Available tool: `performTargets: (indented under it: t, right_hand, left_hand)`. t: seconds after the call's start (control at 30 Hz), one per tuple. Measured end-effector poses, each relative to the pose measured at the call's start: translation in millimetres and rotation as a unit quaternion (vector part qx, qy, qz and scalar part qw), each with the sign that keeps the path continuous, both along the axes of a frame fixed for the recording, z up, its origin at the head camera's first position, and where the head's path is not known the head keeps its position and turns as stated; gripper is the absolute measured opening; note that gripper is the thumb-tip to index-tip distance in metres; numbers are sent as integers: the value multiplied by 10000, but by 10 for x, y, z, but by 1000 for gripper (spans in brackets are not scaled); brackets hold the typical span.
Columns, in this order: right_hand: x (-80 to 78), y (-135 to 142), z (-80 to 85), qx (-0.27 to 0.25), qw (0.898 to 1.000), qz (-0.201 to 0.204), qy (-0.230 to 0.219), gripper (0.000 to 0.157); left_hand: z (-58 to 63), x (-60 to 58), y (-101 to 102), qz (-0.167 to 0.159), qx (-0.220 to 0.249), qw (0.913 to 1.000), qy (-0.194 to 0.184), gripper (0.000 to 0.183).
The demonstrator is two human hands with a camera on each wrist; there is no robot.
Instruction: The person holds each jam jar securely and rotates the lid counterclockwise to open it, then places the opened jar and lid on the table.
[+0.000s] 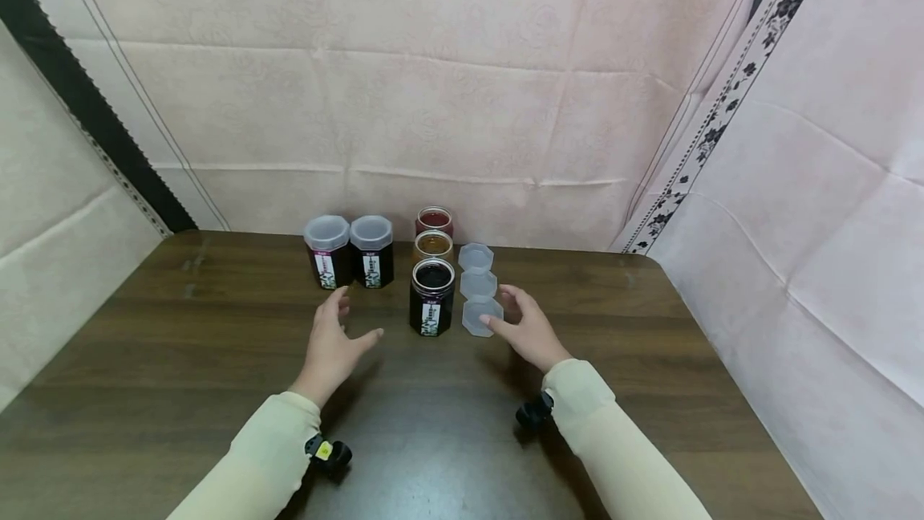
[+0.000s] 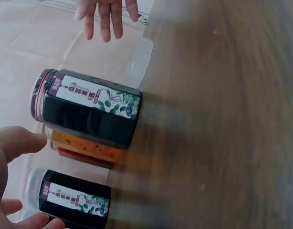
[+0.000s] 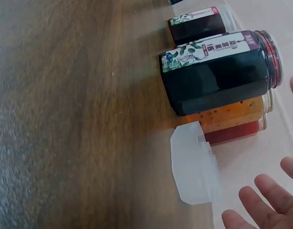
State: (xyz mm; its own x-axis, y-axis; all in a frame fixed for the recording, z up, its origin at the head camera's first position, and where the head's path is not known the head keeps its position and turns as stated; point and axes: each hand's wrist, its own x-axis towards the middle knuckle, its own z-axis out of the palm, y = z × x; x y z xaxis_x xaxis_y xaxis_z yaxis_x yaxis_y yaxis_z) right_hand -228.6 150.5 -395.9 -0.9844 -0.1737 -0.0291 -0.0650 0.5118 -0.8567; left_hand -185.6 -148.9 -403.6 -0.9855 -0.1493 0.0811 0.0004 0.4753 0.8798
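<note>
Three uncapped jars stand in a row: a dark jam jar point(image 1: 431, 303) in front, an amber jar point(image 1: 433, 245) behind it, and a red jar point(image 1: 435, 221) farthest back. Beside them on the right lie three translucent lids point(image 1: 478, 286) in a line. My left hand point(image 1: 334, 347), fingers apart and holding nothing, hovers in front of two dark jars with lids on point(image 1: 371, 251). Over on the right, my right hand point(image 1: 530, 331) has its fingers spread; its thumb overlaps the nearest lid in the head view. The dark jar's label point(image 2: 96, 95) faces me.
All the jars stand toward the back of a brown wooden table point(image 1: 216, 359). Right behind its far edge hangs a pale cloth point(image 1: 447, 119), with another cloth panel point(image 1: 808, 207) along the right side. Each wrist carries a small black camera point(image 1: 534, 412).
</note>
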Motion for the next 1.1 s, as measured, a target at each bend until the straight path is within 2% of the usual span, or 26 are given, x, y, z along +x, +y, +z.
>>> performTargets:
  t: [0.23, 0.43, 0.6, 0.77, 1.1]
  right_hand:
    - [40, -35, 30, -88, 9995, 205, 230, 72]
    - [86, -79, 76, -101, 9979, 412, 491, 64]
    - [93, -105, 74, -55, 9959, 454, 784, 60]
    - [75, -131, 91, 101, 9932, 396, 1094, 59]
    - [60, -190, 158, 86, 9930, 423, 1102, 61]
  left_hand:
    - [6, 46, -97, 61, -329, 9994, -31, 84]
    - [13, 58, -165, 119, -429, 9990, -31, 83]
    - [25, 65, -200, 104, -479, 9988, -90, 82]
    - [37, 52, -227, 179, -525, 9985, 16, 80]
    - [46, 19, -293, 330, -610, 9976, 59, 80]
